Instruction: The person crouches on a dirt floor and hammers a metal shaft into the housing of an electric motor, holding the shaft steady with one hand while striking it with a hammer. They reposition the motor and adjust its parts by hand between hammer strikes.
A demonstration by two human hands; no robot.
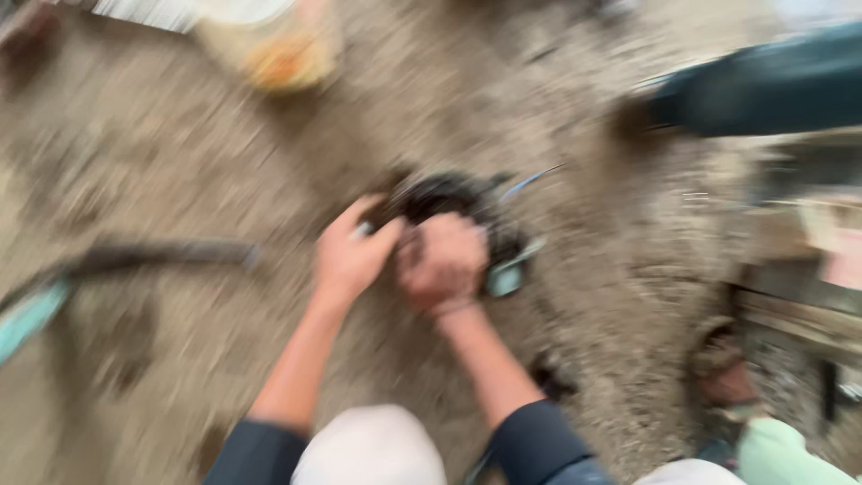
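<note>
The head view is badly blurred by motion. My left hand point(348, 256) and my right hand point(443, 262) are close together on a dark round part point(449, 199) that lies on the dirt ground. Both hands appear closed on it, the right one as a fist on its near edge. A thin blue wire point(532, 180) comes off the part to the right, and a small pale blue-green piece point(505, 280) sits just right of my right hand. My knees in light trousers show at the bottom edge.
A long dark bar point(162, 256) lies on the ground at left, ending in a teal piece point(29, 314). A pale yellow container point(274, 45) is at the top. A dark teal object point(763, 85) is at upper right. Another person's hand point(723, 377) is at lower right.
</note>
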